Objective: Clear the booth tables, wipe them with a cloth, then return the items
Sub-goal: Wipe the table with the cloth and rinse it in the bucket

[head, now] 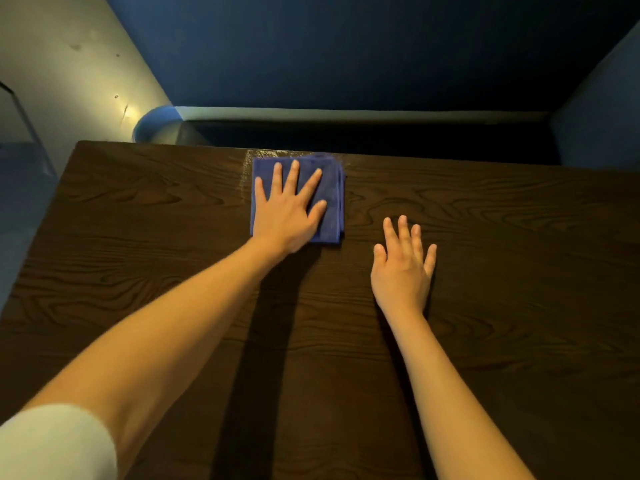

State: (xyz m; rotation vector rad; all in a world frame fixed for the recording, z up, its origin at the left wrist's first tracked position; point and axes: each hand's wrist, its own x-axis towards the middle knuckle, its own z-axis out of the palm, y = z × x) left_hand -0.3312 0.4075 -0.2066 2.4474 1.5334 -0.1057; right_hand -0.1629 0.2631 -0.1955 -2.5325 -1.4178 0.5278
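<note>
Left hand, fingers spread, presses flat on cloth; unwiped table lies at three o'clock. Right hand flat, fingers loosely spread.

Dark wood-grain bench with one folded cloth on it.

A blue cloth, folded square, lies flat near the middle of the bench's far edge, a pale damp streak just beside it along that edge. The left hand presses it flat; the right hand rests open on the wood beside.

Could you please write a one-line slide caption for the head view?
Left hand presses a folded blue cloth flat on the dark wooden table; right hand open alongside.
</note>
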